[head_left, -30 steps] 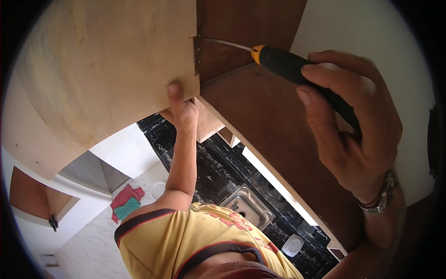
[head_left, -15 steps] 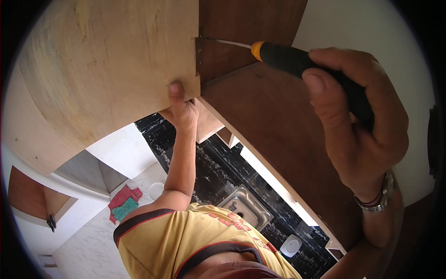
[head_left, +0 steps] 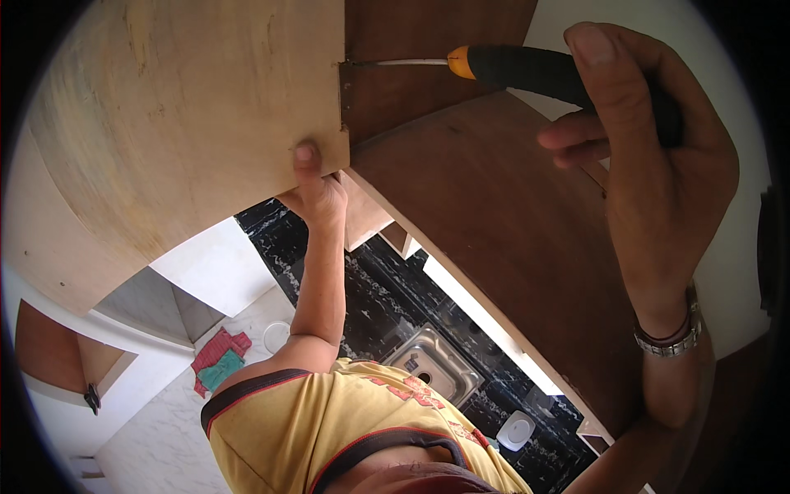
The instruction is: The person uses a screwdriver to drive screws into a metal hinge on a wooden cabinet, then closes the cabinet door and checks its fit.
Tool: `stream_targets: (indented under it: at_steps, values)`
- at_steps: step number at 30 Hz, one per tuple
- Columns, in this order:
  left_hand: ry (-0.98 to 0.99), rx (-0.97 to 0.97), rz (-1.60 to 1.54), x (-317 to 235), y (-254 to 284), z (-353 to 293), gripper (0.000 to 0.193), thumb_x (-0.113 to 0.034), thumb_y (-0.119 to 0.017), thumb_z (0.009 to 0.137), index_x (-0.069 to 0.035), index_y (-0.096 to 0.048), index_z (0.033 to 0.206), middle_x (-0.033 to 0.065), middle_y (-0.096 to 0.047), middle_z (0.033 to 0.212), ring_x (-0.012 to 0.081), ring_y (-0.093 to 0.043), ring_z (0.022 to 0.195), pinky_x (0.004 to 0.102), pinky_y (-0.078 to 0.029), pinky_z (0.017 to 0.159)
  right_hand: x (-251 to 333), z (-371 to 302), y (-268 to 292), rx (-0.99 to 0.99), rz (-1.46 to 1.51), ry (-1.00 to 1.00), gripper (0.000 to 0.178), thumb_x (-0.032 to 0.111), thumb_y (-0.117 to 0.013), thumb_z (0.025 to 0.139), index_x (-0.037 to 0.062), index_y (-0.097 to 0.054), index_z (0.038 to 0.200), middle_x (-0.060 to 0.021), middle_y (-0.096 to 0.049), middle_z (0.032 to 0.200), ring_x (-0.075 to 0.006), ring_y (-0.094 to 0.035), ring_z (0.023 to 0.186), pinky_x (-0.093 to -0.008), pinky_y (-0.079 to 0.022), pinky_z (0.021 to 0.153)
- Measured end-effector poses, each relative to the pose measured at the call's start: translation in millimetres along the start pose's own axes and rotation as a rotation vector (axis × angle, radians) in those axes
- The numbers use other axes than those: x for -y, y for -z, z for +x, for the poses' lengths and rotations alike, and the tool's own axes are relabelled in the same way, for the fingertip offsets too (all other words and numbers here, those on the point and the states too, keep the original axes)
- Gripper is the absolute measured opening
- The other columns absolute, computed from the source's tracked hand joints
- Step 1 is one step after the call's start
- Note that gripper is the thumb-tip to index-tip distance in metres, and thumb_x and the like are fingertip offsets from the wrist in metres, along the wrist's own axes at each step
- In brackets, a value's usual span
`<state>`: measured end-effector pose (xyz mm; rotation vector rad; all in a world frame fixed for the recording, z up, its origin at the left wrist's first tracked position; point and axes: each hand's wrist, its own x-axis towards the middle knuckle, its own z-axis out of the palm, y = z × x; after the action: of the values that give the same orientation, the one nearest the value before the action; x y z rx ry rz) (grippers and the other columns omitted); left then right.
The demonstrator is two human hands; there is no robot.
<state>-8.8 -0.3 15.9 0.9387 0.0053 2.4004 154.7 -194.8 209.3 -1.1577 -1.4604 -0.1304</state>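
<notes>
My right hand (head_left: 671, 177) is closed around the black grip of a screwdriver (head_left: 527, 72) with a yellow collar. Its thin shaft points left, and the tip meets a small dark hinge (head_left: 346, 92) at the right edge of a plywood door panel (head_left: 197, 123). The screw head itself is too small to make out. At the panel's lower right corner, my left hand (head_left: 319, 193) grips the edge, thumb on the face and fingers hidden behind. The brown inside of a cabinet (head_left: 485, 198) lies to the right of the panel.
Below are a black marbled counter (head_left: 370, 288), a steel sink (head_left: 436, 375) and a white dish (head_left: 516, 431). Red and teal cloths (head_left: 220, 362) lie on the pale floor (head_left: 164, 428). Another open cabinet (head_left: 53, 346) stands at the lower left.
My right hand has turned and moved up, its thumb now higher on the grip. The screwdriver lies more level, tip still at the hinge. The panel and left hand shift slightly left in view.
</notes>
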Motion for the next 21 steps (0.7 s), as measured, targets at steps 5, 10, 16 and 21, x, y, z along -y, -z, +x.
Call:
stream_targets:
  at_steps: [5, 10, 16, 21]
  values:
    - [-0.018, -0.023, -0.004, 8.4, 4.4, 0.2, 0.067, -0.029, -0.080, 0.087, -0.005, -0.045, 0.140, 0.0080, -0.059, 0.125, 0.0229, -0.064, 0.115, 0.0390, -0.057, 0.100, -10.6, -5.4, 1.8, 0.020, 0.018, 0.085, 0.028, 0.023, -0.074, 0.096, -0.0026, -0.071, 0.108, -0.0076, -0.071, 0.083, -0.0117, -0.068, 0.062, -0.0218, -0.055, 0.056]
    - [-0.021, -0.027, -0.006, 5.5, 2.7, 0.0, 0.069, -0.030, -0.081, 0.086, -0.007, -0.045, 0.140, 0.0071, -0.059, 0.125, 0.0221, -0.064, 0.114, 0.0385, -0.057, 0.099, -16.4, -5.3, 6.2, 0.030, 0.090, 0.196, 0.021, 0.015, -0.074, 0.096, -0.0021, -0.071, 0.107, -0.0066, -0.071, 0.084, -0.0097, -0.066, 0.060, -0.0194, -0.053, 0.055]
    - [-0.015, -0.030, 0.027, -0.3, -1.2, -3.0, 0.072, -0.032, -0.081, 0.086, -0.007, -0.043, 0.142, 0.0074, -0.057, 0.127, 0.0215, -0.062, 0.116, 0.0385, -0.054, 0.102, -26.6, 0.7, 7.1, 0.045, 0.091, 0.288, 0.019, 0.014, -0.072, 0.097, -0.0019, -0.071, 0.108, -0.0071, -0.072, 0.086, -0.0093, -0.066, 0.061, -0.0187, -0.053, 0.056]
    - [0.068, -0.068, -0.067, 2.1, 4.8, -1.6, 0.091, -0.022, -0.090, 0.076, -0.011, -0.035, 0.148, 0.0076, -0.052, 0.134, 0.0240, -0.059, 0.122, 0.0411, -0.055, 0.105, -25.8, -0.9, 5.3, 0.042, 0.095, 0.287, 0.021, 0.016, -0.072, 0.097, -0.0021, -0.071, 0.108, -0.0070, -0.072, 0.087, -0.0095, -0.067, 0.061, -0.0197, -0.054, 0.057]
